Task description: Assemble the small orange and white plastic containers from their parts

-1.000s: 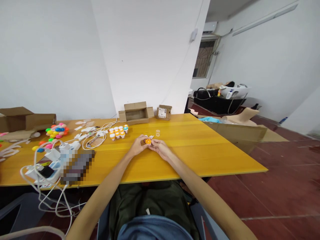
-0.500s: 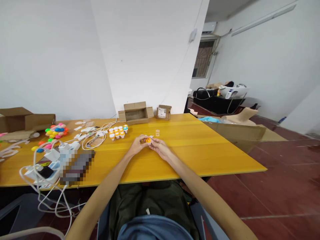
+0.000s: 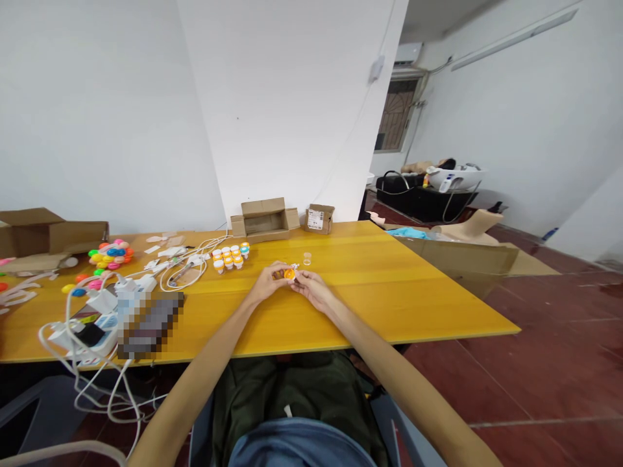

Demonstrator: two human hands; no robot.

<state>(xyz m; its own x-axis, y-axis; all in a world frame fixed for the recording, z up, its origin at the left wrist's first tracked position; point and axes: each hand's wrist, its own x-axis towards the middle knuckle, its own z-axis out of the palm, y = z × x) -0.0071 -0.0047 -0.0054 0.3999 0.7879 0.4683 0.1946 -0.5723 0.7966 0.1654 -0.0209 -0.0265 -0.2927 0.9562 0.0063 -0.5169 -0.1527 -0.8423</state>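
Observation:
My left hand [image 3: 271, 281] and my right hand [image 3: 314, 288] meet over the middle of the table, fingers closed from both sides around a small orange-and-white round piece [image 3: 289, 274]. Its orange face points up toward me, and the fingers cover its edges. Just beyond the fingertips lie small white bits [image 3: 294, 266], too small to name. Two clear rings [image 3: 307, 258] rest on the wood a little behind my right hand. To the left of my hands stands a tight group of similar orange-and-white pieces [image 3: 228, 257], with one teal-banded piece [image 3: 244, 249] at its back corner.
An open cardboard box [image 3: 265, 220] and a smaller carton [image 3: 319, 219] stand against the wall. White cables [image 3: 187, 275], a loaded power strip [image 3: 104, 318] and a blurred dark object [image 3: 150, 324] occupy the left side. Colourful balls [image 3: 111, 255] lie beyond. The table's edge [image 3: 452, 338] runs close in front.
The small piece has turned between my fingers, so more of its orange face and white rim shows. Both hands stay in nearly the same place.

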